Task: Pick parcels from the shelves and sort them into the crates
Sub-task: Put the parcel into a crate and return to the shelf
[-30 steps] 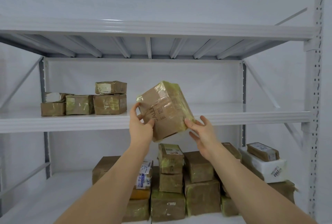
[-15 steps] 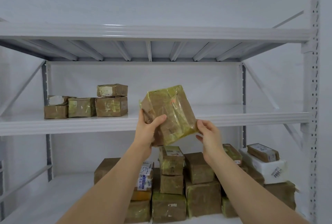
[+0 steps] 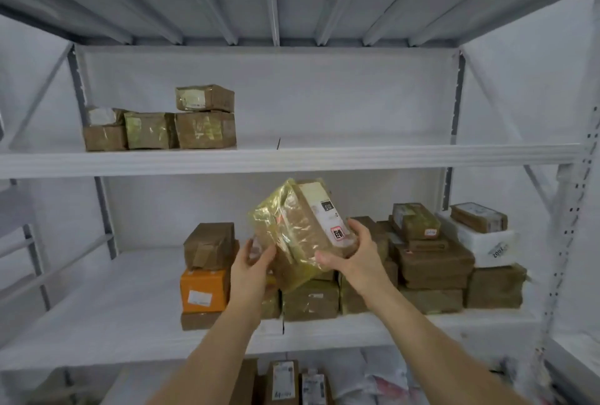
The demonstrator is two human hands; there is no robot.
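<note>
I hold a brown cardboard parcel (image 3: 298, 229) wrapped in yellowish tape in front of the middle shelf, tilted, its white shipping label facing up and right. My left hand (image 3: 255, 266) grips its lower left side, thumb on the front face. At its lower right edge, my right hand (image 3: 352, 256) grips it with fingers curled over the label side. No crate is in view.
A white metal rack (image 3: 292, 159) fills the view. Several taped parcels (image 3: 181, 126) sit on the upper shelf at left. A pile of brown parcels (image 3: 435, 261), an orange box (image 3: 203, 289) and a white box (image 3: 487, 242) crowd the middle shelf. More parcels (image 3: 282, 382) lie below.
The parcel has come down from upper-shelf height to the middle shelf and has turned, so its label now shows. Both hands stayed on it. The view dropped lower.
</note>
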